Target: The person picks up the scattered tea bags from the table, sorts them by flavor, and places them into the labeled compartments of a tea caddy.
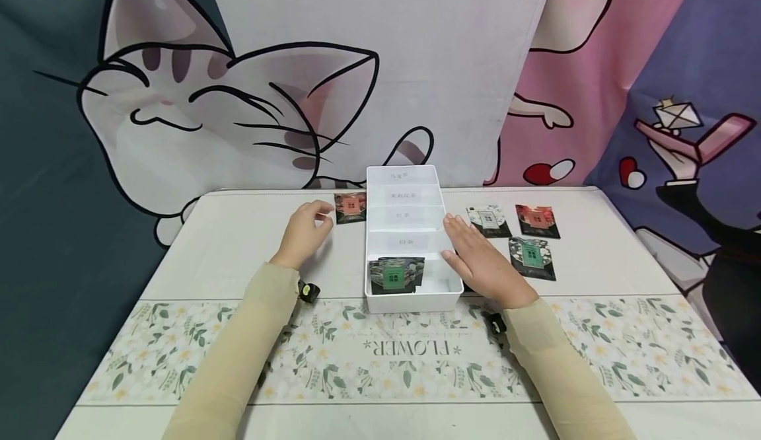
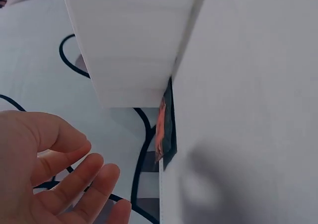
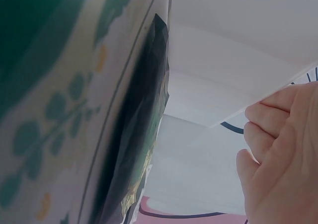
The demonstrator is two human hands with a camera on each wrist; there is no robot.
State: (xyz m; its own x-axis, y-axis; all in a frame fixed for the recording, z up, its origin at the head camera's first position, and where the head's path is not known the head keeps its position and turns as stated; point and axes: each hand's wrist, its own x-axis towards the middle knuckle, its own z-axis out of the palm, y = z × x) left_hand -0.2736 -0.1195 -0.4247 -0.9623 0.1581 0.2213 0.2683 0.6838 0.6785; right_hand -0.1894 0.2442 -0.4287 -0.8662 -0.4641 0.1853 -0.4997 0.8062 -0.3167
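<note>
A long white divided box (image 1: pixel 414 302) stands on the table, with green-and-black tea sachets (image 1: pixel 395 276) in its nearest compartment. My right hand (image 1: pixel 484 261) lies along the box's right rim, fingers straight and holding nothing. Over the table left of the box is my left hand (image 1: pixel 306 232), its fingers loosely bent. Just beyond those fingertips lies a red-and-black tea sachet (image 1: pixel 349 207), beside the box's left wall; the left wrist view shows a gap between the hand and this sachet (image 2: pixel 166 129). A dark sachet (image 3: pixel 139 119) beside the box is mostly hidden under my right hand in the head view.
To the right of the box lie a white-and-black sachet (image 1: pixel 489 220), a red sachet (image 1: pixel 538 220) and a green-labelled sachet (image 1: pixel 532 258). The box's other compartments carry printed labels. A floral strip (image 1: pixel 333 354) crosses the table, and a cartoon-printed cloth (image 1: pixel 380 96) hangs behind.
</note>
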